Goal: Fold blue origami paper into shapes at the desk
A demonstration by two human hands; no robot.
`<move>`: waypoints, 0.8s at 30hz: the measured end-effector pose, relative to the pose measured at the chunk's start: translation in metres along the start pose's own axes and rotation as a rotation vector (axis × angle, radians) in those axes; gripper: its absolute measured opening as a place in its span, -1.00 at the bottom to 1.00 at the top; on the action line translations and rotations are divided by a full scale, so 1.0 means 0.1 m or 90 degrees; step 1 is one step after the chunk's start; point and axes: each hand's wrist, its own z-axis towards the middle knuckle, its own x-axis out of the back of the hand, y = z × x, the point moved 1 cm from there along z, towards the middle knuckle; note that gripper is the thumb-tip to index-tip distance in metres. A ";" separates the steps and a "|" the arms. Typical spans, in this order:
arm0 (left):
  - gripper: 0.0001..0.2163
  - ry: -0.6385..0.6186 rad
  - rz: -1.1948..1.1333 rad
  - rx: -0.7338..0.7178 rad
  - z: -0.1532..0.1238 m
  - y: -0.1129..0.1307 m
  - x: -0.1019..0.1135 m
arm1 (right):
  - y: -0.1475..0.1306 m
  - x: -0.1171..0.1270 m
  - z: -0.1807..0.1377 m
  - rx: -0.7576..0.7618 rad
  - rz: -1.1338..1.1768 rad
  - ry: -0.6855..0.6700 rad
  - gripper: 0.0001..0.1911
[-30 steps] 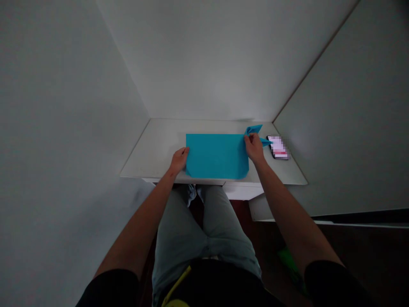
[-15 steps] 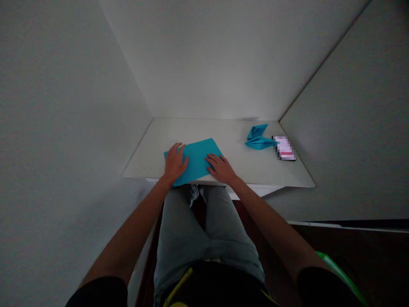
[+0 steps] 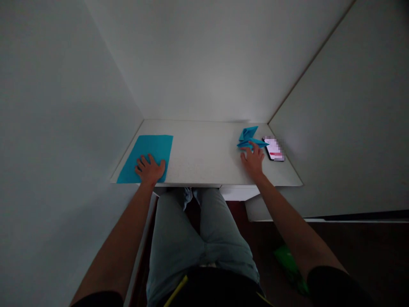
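A sheet of blue paper (image 3: 153,147) lies flat at the left end of the white desk. On its near part rests my left hand (image 3: 149,170), open with fingers spread. Over at the right, my right hand (image 3: 253,162) reaches the nearer of two folded blue paper pieces (image 3: 254,142). Its fingers are apart and slightly bent, with fingertips over that piece's near edge; no grip on it shows. Just behind lies the other folded blue paper piece (image 3: 248,132).
A phone (image 3: 274,150) with a lit, blurred screen lies right of the folded pieces, one pointed tip reaching its edge. Walls enclose the white desk (image 3: 201,157) at left, back and right. A green object (image 3: 289,264) is on the dark floor at right.
The blue sheet has shifted left from the desk's middle, with my left hand on it. My right hand has left the sheet and moved right to the folded pieces. The view has shifted slightly.
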 end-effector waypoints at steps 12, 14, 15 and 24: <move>-0.16 -0.001 -0.044 -0.008 0.05 0.10 0.20 | 0.30 0.11 0.50 0.055 -0.119 -0.174 -0.64; -0.21 0.054 -0.064 -0.110 -0.09 0.28 0.19 | 0.33 0.14 0.55 0.051 -0.122 -0.195 -0.62; -0.24 0.062 -0.089 -0.165 -0.18 0.40 0.16 | 0.33 0.15 0.58 0.058 -0.118 -0.203 -0.61; -0.36 -0.032 -0.382 -0.402 -0.76 1.36 -0.28 | -0.55 0.05 0.03 0.207 0.090 -0.128 -0.65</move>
